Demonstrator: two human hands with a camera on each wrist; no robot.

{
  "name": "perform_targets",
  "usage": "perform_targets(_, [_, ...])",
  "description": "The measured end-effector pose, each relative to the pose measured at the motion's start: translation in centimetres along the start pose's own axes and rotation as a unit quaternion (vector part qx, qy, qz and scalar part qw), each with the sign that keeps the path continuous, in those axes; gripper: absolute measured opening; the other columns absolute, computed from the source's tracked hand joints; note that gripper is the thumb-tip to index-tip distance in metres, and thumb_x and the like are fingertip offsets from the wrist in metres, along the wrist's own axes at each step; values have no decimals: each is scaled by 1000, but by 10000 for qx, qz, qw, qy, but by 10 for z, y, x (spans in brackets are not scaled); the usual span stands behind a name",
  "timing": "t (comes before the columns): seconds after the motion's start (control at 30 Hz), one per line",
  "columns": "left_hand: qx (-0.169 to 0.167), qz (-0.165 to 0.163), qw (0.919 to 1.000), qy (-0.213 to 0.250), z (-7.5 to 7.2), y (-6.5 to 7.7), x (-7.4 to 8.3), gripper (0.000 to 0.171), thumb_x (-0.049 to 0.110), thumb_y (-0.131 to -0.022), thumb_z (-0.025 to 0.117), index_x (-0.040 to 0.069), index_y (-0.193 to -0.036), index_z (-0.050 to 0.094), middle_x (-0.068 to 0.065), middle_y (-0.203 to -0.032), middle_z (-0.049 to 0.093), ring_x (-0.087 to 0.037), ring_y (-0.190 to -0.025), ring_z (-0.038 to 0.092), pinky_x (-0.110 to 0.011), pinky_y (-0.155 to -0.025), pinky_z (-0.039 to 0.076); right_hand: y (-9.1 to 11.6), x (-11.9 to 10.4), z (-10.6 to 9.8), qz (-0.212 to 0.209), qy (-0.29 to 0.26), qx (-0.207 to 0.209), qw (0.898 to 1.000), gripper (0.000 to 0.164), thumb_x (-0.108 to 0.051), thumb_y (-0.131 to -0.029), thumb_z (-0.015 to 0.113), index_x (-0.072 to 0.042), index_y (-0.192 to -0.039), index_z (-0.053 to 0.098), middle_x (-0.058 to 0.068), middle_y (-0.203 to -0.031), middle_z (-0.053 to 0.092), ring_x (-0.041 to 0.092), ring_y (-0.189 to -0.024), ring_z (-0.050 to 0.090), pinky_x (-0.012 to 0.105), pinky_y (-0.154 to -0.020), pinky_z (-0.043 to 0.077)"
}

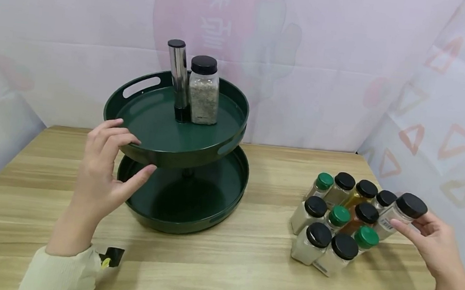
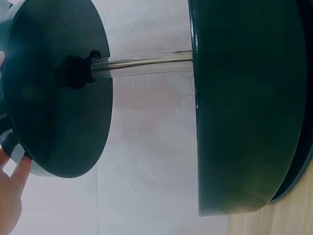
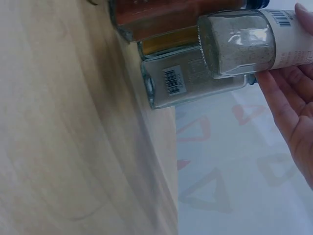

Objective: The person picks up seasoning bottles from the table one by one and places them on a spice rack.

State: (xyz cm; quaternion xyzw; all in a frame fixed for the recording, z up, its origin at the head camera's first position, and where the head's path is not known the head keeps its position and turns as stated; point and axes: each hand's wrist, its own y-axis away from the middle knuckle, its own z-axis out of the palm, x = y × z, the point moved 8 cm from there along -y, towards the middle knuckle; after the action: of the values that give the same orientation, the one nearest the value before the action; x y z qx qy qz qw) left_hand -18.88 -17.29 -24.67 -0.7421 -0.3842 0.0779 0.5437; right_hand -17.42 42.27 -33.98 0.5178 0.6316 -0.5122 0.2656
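Note:
My left hand (image 1: 104, 169) grips the near-left rim of a dark green two-tier round tray's upper tier (image 1: 173, 139), its fingers over the edge and thumb on the outside. In the left wrist view, fingertips touch that tier (image 2: 73, 132). A silver cylindrical grinder (image 1: 179, 75) and a square black-capped jar (image 1: 203, 95) stand upright on it. Over at the right, my right hand (image 1: 439, 242) holds a black-capped spice jar (image 1: 390, 220) between thumb and fingers. In the right wrist view this jar (image 3: 244, 44) is raised above the table, with pale powder inside.
Several spice jars with black or green caps, such as an orange-red one (image 1: 356, 224), stand grouped on the wooden table (image 1: 253, 270) beside the right hand. The tray's lower tier (image 1: 204, 208) sits beneath the upper one. White printed cloth (image 1: 325, 112) hangs behind and at both sides.

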Motion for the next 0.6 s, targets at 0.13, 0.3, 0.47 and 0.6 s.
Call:
perform_targets(0.13, [-12,70,10000,-23,-1,0,1,65,61,-90,61,-3,-102,60,-23,-107,58,-45,-129,45,-52,-117,30,1,-4,-3,-59,490,88,9987,51,15,-87,63,-5,-134,61,-23,-113,69,-11,-109,59,1,-87,42])
perform_targets(0.3, [3,109,9999,36,-1,0,0,64,60,-90,61,-3,-102,61,-22,-107,58,-45,-129,45,-53,-116,29,2,-10,-6,-107,1210,196,9924,54,13,-88,65,-13,-135,61,-30,-109,64,-15,-107,57,0,-83,43])
perform_targets(0.47, [19,121,9999,61,-1,0,1,64,60,-90,61,-3,-102,60,-22,-107,58,-45,-129,45,-53,-116,30,0,-19,-8,-286,1140,309,9926,53,16,-86,64,-12,-131,63,-29,-108,66,-13,-107,58,0,-85,42])
perform_targets(0.6, [-29,15,10000,50,-2,0,0,64,60,-90,61,-2,-103,61,-21,-108,58,-44,-130,44,-53,-117,30,-3,-26,-10,-343,1193,363,9916,53,16,-85,65,-11,-130,64,-30,-107,66,-14,-106,58,0,-84,41])
